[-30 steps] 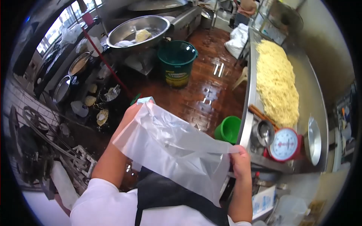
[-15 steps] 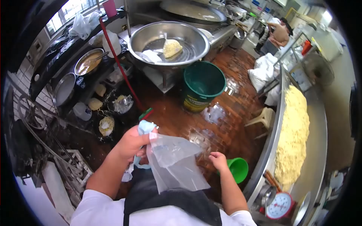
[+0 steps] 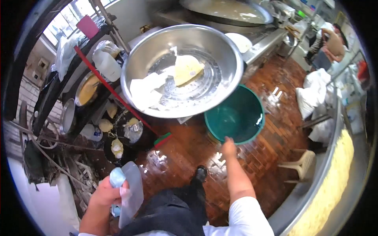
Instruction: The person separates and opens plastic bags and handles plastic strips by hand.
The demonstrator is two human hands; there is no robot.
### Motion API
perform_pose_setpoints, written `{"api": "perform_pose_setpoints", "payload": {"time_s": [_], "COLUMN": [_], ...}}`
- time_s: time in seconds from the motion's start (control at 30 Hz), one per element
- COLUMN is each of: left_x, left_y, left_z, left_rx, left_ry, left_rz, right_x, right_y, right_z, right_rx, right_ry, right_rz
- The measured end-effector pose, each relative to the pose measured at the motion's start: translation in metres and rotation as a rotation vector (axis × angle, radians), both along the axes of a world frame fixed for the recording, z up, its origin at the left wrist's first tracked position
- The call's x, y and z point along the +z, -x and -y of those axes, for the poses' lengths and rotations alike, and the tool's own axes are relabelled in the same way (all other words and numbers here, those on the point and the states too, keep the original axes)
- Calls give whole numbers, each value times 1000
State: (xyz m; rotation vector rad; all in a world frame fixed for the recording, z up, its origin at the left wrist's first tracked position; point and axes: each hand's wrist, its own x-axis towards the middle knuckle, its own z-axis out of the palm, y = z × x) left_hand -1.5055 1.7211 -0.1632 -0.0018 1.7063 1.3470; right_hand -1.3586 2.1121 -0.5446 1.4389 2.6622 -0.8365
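My left hand (image 3: 108, 192) is closed around a clear plastic bag (image 3: 133, 192) and a crumpled light blue cloth-like bundle (image 3: 117, 177). The bag hangs down beside my dark apron. My right hand (image 3: 228, 146) reaches forward to the near rim of a large dark green bucket (image 3: 236, 114); its fingers are too small and foreshortened to show whether they grip anything. Beyond both hands stands a wide steel basin (image 3: 132, 70). In it are a tied clear bag of yellowish food (image 3: 186, 70) and some white plastic (image 3: 145, 90).
A red-handled tool (image 3: 118, 96) leans at left, beside pans and bowls. A long metal trough with a yellow mass (image 3: 328, 188) runs along the right, near a beige plastic stool (image 3: 301, 165). White sacks (image 3: 313, 88) and another person (image 3: 330, 45) are at the back right.
My view has moved forward, closer to the basin and green bucket. My right hand has gone from beside a bright green container to the bucket's rim. My left hand still holds the bag.
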Motion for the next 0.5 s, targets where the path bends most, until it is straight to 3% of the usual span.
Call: {"api": "perform_pose_setpoints", "payload": {"time_s": [0.03, 0.13, 0.23, 0.27, 0.4, 0.47, 0.5], "left_x": [0, -12, -15, -15, -13, -5, -3], "left_y": [3, 7, 10, 12, 14, 15, 15], "left_z": [-9, -30, -55, -64, -88, -96, -97], "left_rx": [-20, 16, 50, 36, -3, -39, -77], "left_ry": [-16, -69, -100, -96, -60, -111, -140], "left_rz": [33, 72, 95, 95, 98, 112, 118], "right_x": [-8, -54, -72, -77, 32, 32, 66], "right_y": [8, 10, 6, 1, 19, -5, -12], "right_z": [-24, -62, -96, -99, -97, -105, -89], "right_rx": [-26, -159, 40, 28, -117, -135, -80], "right_ry": [31, -232, 168, 144, 62, 432, 95], "right_rz": [54, 52, 224, 178, -2, -419, -121]}}
